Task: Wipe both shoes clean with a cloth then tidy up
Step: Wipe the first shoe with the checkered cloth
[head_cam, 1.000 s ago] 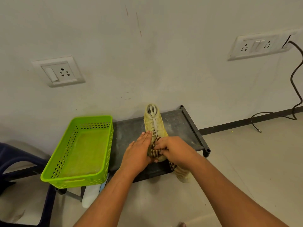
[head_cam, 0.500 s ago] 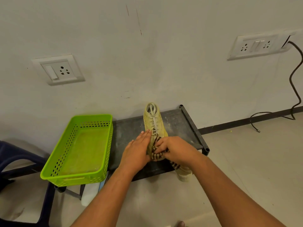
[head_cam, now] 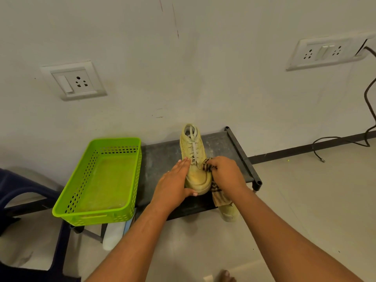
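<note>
Our left hand (head_cam: 175, 183) presses flat on the shoe (head_cam: 197, 178), which stands on the rack (head_cam: 160, 159) with its toe at 6 o'clock. Our right hand (head_cam: 226, 176) grips the cloth (head_cam: 207, 165) at its 3 o'clock side. Rubbing hard could slide the shoe off the front edge.

I see the shoe (head_cam: 193, 157) on the surface (head_cam: 162, 159), heel towards the wall (head_cam: 203, 78), the basket (head_cam: 114, 140) left of it; the second shoe (head_cam: 230, 212) stands on the floor (head_cam: 305, 200) before the right front corner, under the hanging cloth (head_cam: 217, 195)
</note>
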